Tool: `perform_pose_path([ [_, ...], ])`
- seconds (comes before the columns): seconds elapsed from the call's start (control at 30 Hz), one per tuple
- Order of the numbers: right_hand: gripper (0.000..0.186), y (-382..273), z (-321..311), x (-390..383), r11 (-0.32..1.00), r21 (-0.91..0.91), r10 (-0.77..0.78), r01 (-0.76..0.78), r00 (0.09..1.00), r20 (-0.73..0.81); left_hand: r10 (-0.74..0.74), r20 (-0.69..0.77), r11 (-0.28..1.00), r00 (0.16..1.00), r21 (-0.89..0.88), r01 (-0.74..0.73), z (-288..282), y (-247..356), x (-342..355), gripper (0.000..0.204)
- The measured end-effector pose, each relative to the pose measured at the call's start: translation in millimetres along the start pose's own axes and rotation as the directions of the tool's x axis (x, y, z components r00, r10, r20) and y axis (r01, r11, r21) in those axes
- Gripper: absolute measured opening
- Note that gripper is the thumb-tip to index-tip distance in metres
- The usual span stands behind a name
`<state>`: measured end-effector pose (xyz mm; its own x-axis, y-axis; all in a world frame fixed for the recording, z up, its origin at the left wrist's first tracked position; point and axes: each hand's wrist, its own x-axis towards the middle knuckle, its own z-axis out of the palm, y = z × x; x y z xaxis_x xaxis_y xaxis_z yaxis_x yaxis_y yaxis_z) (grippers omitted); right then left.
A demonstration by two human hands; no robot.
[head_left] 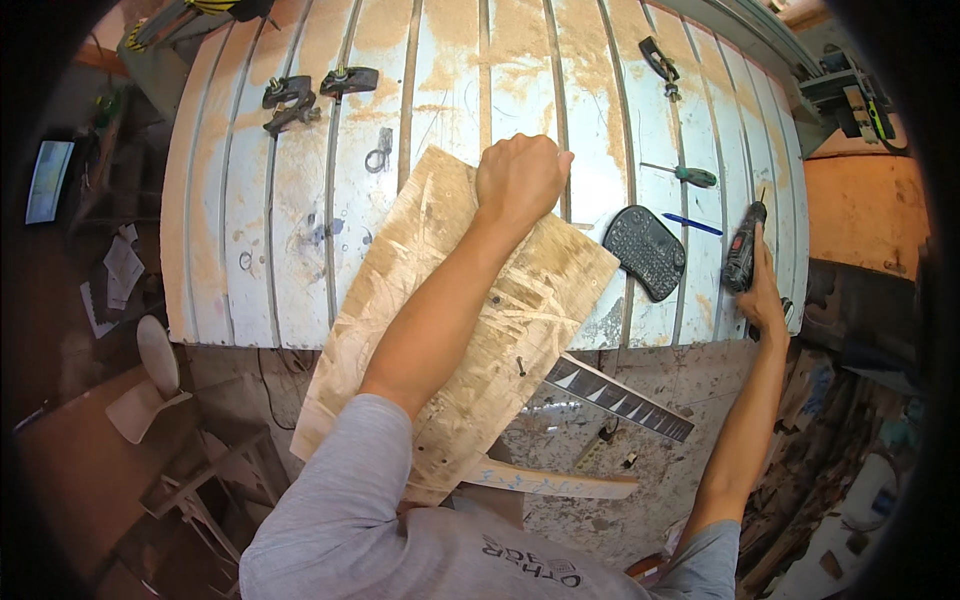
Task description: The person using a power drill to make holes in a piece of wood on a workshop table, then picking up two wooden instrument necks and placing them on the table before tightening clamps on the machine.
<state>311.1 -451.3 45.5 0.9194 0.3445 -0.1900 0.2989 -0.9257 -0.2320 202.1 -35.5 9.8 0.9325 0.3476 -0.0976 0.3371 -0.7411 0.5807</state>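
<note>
Left hand (520, 180) balled at the wooden board (485, 345)'s far edge; right hand (765, 297) clasps the drill (741, 245), right side of the table (590, 100), some fingers hidden. Likely hefty, rigid: take its handle.

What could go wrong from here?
The board reaches past the front of the table; it could tip if the left grip at its far edge slips.
Its right corner is close to the keyboard and may bump it.
The drill, in the right grip near the table's edge, could drop if released.
</note>
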Motion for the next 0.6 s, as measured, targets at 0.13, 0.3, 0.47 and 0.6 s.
perform_pose_path([
  [0.13,0.115,24.9,4.1,-1.5,0.997,0.071,-0.024,0.025,1.000,-0.005,0.013,-0.030,1.000,0.999,-0.004,-0.013,2.5,-1.4,-1.4,0.043],
  [0.3,0.083,24.1,5.0,-5.7,0.996,-0.024,-0.092,0.089,0.973,-0.212,0.006,-0.024,0.998,1.000,0.063,-0.005,8.7,-2.1,0.9,0.044],
  [0.47,0.046,14.7,-47.9,-35.3,0.999,0.032,-0.002,0.015,0.924,-0.383,0.007,-0.027,0.998,1.000,0.066,-0.005,11.0,-2.1,2.0,0.046],
  [0.6,0.027,-86.0,-98.6,-126.3,0.846,0.510,0.284,-0.154,0.941,-0.187,-0.012,-0.025,0.995,1.000,0.101,0.014,7.5,-3.2,3.8,0.045],
])
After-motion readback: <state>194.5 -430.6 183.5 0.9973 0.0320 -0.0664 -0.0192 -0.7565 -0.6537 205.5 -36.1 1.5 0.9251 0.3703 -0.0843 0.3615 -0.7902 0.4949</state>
